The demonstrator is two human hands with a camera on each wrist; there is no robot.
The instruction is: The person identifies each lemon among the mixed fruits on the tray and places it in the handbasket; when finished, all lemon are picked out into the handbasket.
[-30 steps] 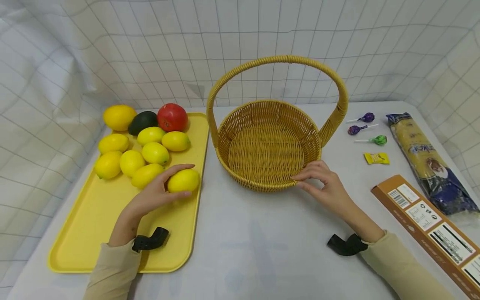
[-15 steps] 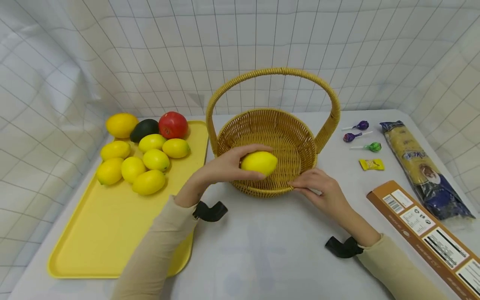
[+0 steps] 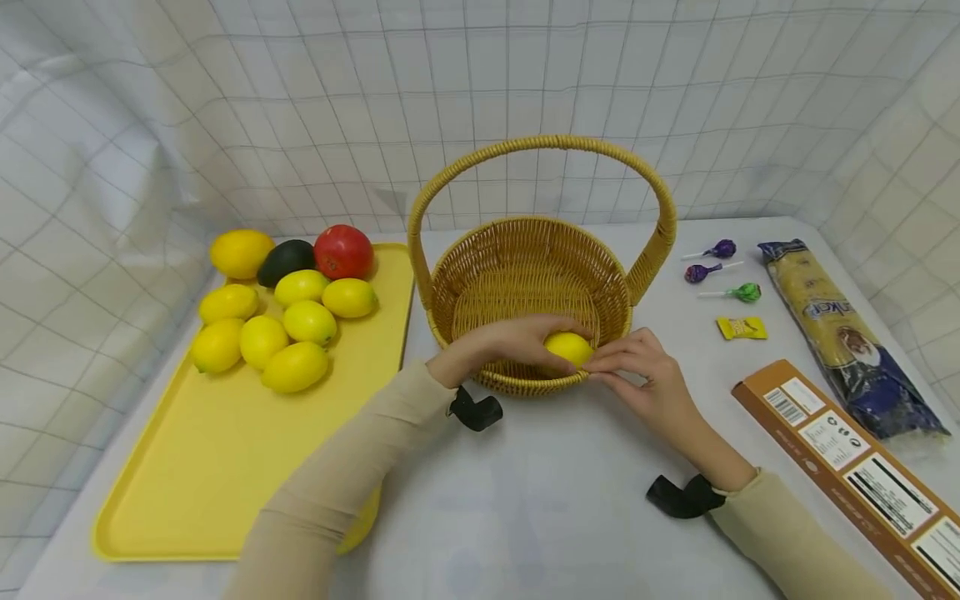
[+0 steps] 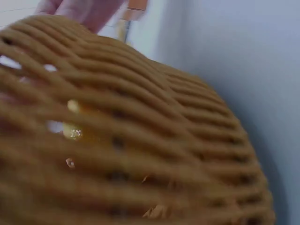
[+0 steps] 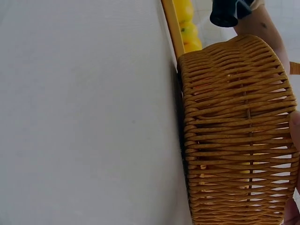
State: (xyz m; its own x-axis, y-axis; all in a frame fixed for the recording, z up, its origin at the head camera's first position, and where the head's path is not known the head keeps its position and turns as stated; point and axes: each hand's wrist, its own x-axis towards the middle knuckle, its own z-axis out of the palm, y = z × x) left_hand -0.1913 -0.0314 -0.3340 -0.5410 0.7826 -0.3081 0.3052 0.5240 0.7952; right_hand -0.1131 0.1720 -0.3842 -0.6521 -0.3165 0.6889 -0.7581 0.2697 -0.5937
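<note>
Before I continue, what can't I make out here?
- Head: whether the lemon touches the basket; the left hand covers its lower side.
- Left wrist: basket's inside, mostly hidden by its blurred weave.
- Right wrist: most of the right hand, cut off by the right edge.
- Head: near end of brown box, cut off bottom right.

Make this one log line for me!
left hand: holds lemon inside basket | right hand: pinches basket rim | yellow tray: other lemons

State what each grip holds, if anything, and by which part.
The left grip holds a yellow lemon around its far and near sides in the head view. The right grip pinches the wicker basket by its near-right rim.
</note>
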